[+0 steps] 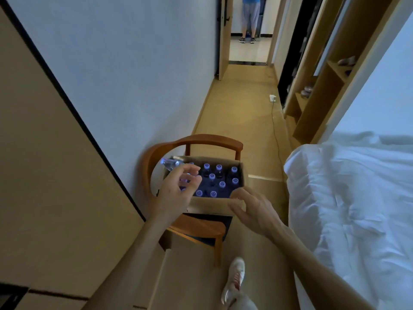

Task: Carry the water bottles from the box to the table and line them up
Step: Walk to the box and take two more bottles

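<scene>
Water bottles (212, 176) are seen standing upright in an open cardboard box (242, 175) just below the centre of the frame, their pale caps facing up in rows. The box rests on the seat of a wooden chair (196, 227) set against the wall. One further bottle (171, 164) is seen tilted at the box's upper left corner, its cap pointing to the upper left and its long axis running down and to the right behind the left hand (178, 189).

That tilted bottle appears to be gripped by the left hand, whose fingers are curled round its lower body; the contact itself is partly hidden, so the grasp is judged rather than plainly seen. The right hand (250, 206) is held at the near right corner of the box, fingers spread and loosely bent, with nothing in it; whether the fingertips touch the cardboard rim cannot be told.

From the right hand, the nearest upright bottles lie up and to the left, just beyond the rim, their axes vertical. A reach from above onto a cap or neck in the lower right rows would be called for, and the right hand is the nearer one for it.

No table is recognised in the frame. A bed (357, 198) fills the right side, and a second person (250, 16) stands at the top.
</scene>
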